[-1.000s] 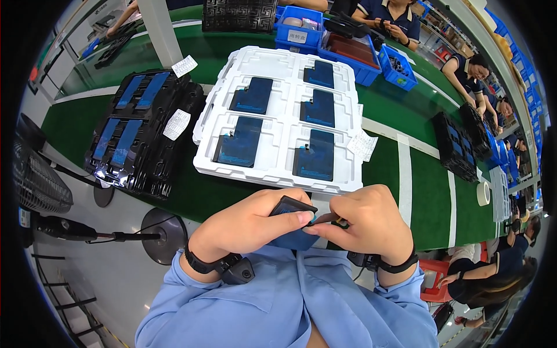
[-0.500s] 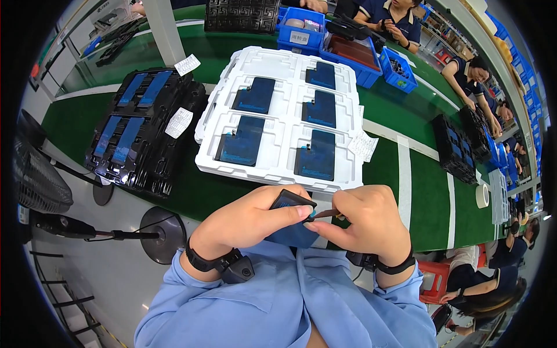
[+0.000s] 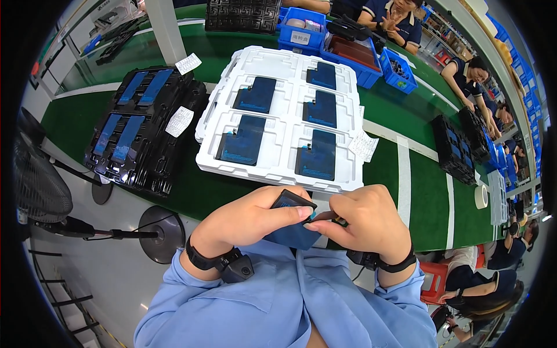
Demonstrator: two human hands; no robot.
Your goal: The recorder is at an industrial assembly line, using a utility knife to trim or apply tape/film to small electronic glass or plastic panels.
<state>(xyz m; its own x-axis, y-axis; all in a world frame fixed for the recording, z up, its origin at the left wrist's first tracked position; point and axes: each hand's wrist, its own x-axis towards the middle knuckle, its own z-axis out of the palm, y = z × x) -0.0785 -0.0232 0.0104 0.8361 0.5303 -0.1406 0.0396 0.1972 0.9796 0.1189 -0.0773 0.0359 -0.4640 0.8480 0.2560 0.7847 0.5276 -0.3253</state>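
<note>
My left hand [image 3: 249, 223] is closed round a flat dark battery pack [image 3: 285, 200] with blue film, held tilted in front of my chest. Its thumb presses on the near face, and a blue part shows below the fingers. At the pack's right edge, my right hand [image 3: 371, 217] is closed in a pinch; what sits between thumb and forefinger is too small to make out. Just beyond my hands is a white plastic tray [image 3: 278, 181]. Several similar notched dark-blue packs, one being the near right pack [image 3: 316, 155], lie in its compartments.
Black trays [image 3: 159, 130] with blue strips are stacked at left, paper slips on them. Blue bins [image 3: 351, 72] stand at the far side. A roll of tape [image 3: 481, 196] lies at right. A fan [image 3: 43, 174] stands left of the green table. Other people work at far right.
My right hand's curled fingers have shifted slightly left at the pack's edge, and a small greenish-yellow bit shows more beneath them. The left hand and the pack stay almost still.
</note>
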